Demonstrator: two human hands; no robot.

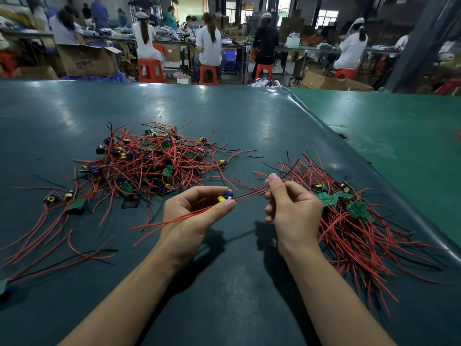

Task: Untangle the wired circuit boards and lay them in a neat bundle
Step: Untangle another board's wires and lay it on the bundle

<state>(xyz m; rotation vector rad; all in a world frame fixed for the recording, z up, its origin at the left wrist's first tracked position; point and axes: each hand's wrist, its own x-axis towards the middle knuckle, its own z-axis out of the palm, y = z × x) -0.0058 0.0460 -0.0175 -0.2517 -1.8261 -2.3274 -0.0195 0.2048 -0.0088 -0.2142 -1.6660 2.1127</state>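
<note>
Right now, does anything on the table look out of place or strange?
Yes. A few wired boards lie apart from the tangled pile, strayed toward the left edge of the table. One more board sits at the far left, cut off by the frame. Nothing looks spilled or broken.

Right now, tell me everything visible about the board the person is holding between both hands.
The held board is small, mostly hidden in the left hand, pinched between thumb and fingers; only a yellow-topped component and a blue one show. Red wires trail from it down and left past the palm. A black and a red lead run right, drawn nearly straight, into the right hand, whose fingertips pinch them. It is lifted clear of the dark mat.
</note>
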